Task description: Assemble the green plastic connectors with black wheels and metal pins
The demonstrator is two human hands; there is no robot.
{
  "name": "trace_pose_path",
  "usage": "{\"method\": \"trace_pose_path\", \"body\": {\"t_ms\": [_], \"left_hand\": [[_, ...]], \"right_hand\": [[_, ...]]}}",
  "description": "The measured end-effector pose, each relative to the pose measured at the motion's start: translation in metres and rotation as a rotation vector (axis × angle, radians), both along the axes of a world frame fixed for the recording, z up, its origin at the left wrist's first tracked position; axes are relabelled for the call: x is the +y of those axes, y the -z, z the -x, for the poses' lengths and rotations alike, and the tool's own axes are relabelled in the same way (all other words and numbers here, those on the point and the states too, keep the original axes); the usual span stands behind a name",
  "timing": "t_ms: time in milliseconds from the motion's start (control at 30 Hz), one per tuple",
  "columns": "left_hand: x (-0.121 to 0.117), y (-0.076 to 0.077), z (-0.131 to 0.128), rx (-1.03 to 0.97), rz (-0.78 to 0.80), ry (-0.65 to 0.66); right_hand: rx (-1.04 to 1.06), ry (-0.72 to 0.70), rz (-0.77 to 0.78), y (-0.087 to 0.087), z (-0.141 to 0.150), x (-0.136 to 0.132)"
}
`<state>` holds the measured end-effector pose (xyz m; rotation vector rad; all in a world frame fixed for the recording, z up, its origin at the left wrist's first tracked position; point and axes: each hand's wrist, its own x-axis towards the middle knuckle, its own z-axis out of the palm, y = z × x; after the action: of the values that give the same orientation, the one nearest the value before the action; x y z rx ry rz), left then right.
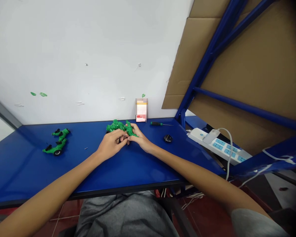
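Note:
My left hand (pixel 110 144) and my right hand (pixel 139 139) meet at the middle of the blue table (pixel 138 171). Together they grip a green plastic toy assembly (pixel 120 127) with several knobbed parts, and a small dark piece shows between my fingers. To the left lie two green toy chassis sections (pixel 55 148) with black wheels. A small screw (pixel 86 148) rests between them and my left hand. To the right are a black-handled screwdriver (pixel 156 123) and a round black part (pixel 167 138).
A box with a blurred label (pixel 141 110) stands against the white wall (pixel 88 49) behind the table. On the right, a white power strip (pixel 218 144) with a cable sits on a lower blue shelf (pixel 194 122), under a blue metal frame (pixel 212 52) with cardboard.

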<state>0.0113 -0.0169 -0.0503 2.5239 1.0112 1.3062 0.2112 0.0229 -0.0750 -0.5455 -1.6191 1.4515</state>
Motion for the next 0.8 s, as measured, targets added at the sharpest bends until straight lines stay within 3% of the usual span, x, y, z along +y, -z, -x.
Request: {"method": "trace_pose_path", "body": {"t_ms": [800], "left_hand": [[-0.0001, 0.0057, -0.0033, -0.023, -0.073, -0.036]], "right_hand": [[-0.053, 0.057, -0.014, -0.0028, 0.0005, -0.0013]]}}
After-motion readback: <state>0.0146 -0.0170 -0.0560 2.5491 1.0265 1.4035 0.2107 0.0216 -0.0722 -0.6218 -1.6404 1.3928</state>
